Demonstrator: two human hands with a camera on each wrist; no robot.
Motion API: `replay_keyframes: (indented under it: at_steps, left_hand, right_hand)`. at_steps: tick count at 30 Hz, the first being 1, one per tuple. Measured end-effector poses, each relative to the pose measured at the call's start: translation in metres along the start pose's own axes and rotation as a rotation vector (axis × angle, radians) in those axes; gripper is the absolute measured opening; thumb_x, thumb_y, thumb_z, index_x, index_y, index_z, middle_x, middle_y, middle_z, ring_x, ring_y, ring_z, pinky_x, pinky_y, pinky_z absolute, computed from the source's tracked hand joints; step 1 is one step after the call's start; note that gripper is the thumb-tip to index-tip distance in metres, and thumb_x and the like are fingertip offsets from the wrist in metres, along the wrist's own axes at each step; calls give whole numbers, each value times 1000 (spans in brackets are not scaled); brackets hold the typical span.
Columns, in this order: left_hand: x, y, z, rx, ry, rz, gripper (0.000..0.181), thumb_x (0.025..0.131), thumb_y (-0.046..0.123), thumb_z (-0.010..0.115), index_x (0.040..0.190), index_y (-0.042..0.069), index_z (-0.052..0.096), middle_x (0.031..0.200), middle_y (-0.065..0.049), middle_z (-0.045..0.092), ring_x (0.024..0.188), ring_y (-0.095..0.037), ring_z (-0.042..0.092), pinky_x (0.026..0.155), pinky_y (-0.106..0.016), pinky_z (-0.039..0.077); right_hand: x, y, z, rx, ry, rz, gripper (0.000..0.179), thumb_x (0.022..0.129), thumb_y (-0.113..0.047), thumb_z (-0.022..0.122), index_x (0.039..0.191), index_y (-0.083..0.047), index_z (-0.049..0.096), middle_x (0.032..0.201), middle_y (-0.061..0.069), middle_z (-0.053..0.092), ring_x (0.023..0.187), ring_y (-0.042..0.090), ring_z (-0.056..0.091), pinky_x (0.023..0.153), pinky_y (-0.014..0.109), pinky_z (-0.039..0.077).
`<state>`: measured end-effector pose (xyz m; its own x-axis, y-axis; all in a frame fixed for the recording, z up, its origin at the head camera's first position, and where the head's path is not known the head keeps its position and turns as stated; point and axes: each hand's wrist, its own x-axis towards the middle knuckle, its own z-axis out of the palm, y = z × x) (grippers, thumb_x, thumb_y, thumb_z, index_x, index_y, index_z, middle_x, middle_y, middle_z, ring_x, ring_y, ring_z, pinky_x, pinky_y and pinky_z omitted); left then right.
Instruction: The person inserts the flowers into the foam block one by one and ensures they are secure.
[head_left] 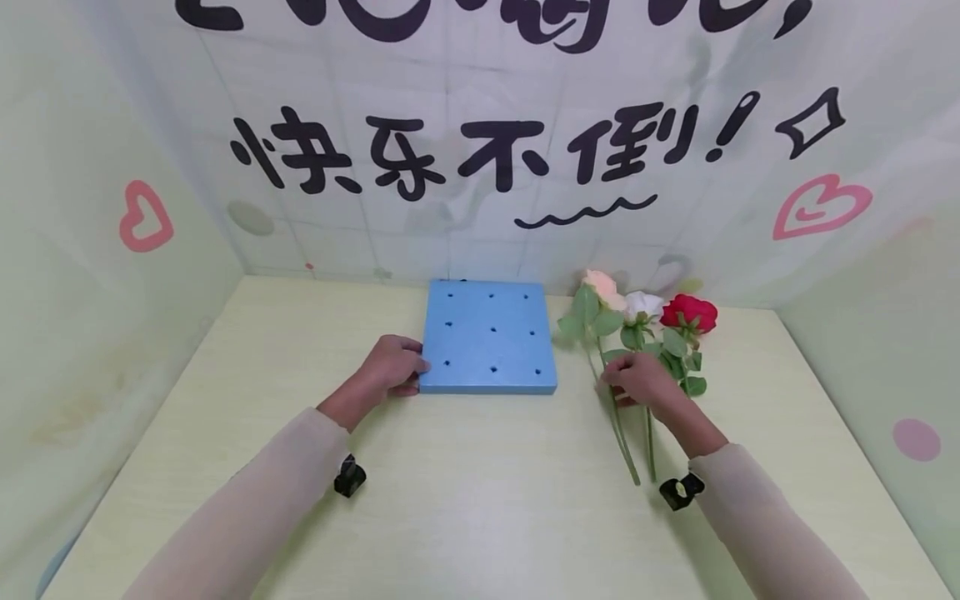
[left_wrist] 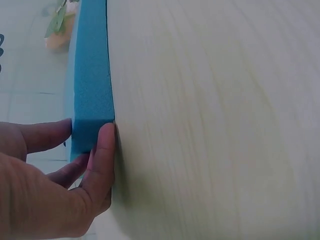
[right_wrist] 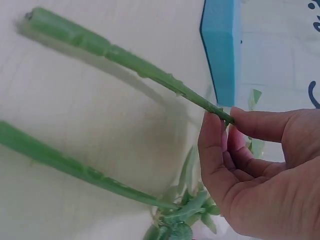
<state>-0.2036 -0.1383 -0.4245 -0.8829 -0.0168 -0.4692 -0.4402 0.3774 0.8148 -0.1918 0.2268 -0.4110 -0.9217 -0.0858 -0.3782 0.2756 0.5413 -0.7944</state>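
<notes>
A blue foam block (head_left: pixel 472 348) with rows of small holes lies flat near the back wall. My left hand (head_left: pixel 393 365) grips its near left corner, the thumb over the top face and the fingers along the side and lower edge. To the right, my right hand (head_left: pixel 643 382) pinches the green stem (right_wrist: pixel 135 69) of a pale pink rose (head_left: pixel 604 290) between thumb and fingertips. The stem's thick cut end points back toward me, angled over the table in the right wrist view. Just beside it are a white rose (head_left: pixel 645 305) and a red rose (head_left: pixel 690 313) with green leaves.
A second stem (right_wrist: pixel 85 170) runs below the pinched one in the right wrist view. Pale table (head_left: pixel 480 500) extends in front of the block. Behind it rises a white wall cloth (head_left: pixel 390 242) with black lettering; side walls stand left and right.
</notes>
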Motion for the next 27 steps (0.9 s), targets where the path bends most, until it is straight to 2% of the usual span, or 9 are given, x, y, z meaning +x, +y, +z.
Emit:
replay_keyframes:
  at_steps: [4, 10, 16, 27]
  left_hand:
    - [4, 0, 0, 7, -8, -4, 41, 86, 5, 56, 126, -1, 48, 91, -17, 57, 64, -21, 56, 62, -35, 54]
    - [7, -1, -1, 2, -23, -16, 43, 85, 5, 57, 126, -1, 47, 97, -18, 56, 69, -21, 56, 61, -34, 54]
    - [7, -1, -3, 11, -43, -7, 43, 86, 4, 57, 127, -2, 45, 101, -19, 54, 72, -22, 55, 62, -34, 54]
    - [7, -3, -4, 23, -40, 10, 44, 86, 5, 56, 128, -1, 46, 88, -17, 55, 66, -21, 55, 60, -34, 54]
  right_hand:
    - [-5, -6, -5, 3, 20, -32, 18, 90, -10, 55, 97, 6, 55, 94, 18, 54, 77, 24, 56, 64, 34, 54]
    - [-12, -13, -3, -36, 96, -103, 17, 90, -12, 56, 97, 4, 54, 91, 17, 55, 79, 26, 57, 66, 37, 54]
    - [-16, -23, 1, -59, 164, -194, 18, 90, -15, 56, 97, 2, 53, 89, 17, 56, 73, 25, 59, 67, 41, 54]
    - [-26, -57, 3, -152, 328, -405, 16, 89, -16, 59, 97, -3, 53, 88, 10, 57, 73, 21, 59, 59, 31, 53]
